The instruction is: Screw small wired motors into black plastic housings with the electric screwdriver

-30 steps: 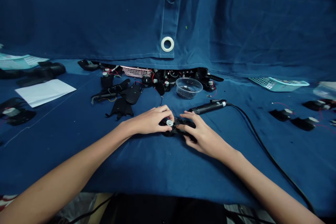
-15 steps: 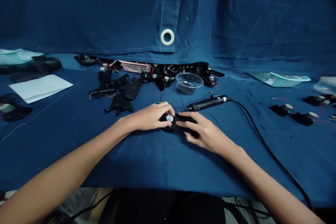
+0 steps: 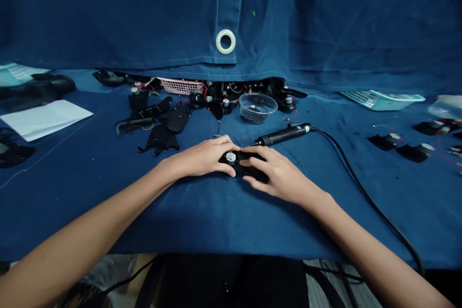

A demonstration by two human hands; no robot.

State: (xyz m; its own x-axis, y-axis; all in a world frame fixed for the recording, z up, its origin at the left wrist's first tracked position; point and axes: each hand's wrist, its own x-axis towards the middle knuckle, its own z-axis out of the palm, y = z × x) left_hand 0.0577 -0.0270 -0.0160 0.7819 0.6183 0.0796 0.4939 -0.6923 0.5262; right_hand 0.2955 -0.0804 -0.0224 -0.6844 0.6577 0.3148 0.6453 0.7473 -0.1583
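A small black plastic part with a round silver motor (image 3: 231, 157) lies on the blue cloth at the middle of the table. My left hand (image 3: 204, 157) curls round its left side, thumb and fingers closed on it. My right hand (image 3: 276, 175) grips its right side, fingers bent over the black body. A black electric screwdriver (image 3: 285, 134) with a cable lies just behind my right hand, untouched.
A clear round bowl of small dark screws (image 3: 257, 108) stands behind the hands. Loose black parts with red wires (image 3: 162, 122) and a pink basket (image 3: 182, 86) lie at the back. White paper (image 3: 45, 118) is at the left. More black parts (image 3: 404, 147) and a teal basket (image 3: 382, 99) sit at the right.
The view has shifted slightly, so everything sits a little higher in the picture. Both hands stay on the black part, with my right fingers drawn closer to the silver motor.
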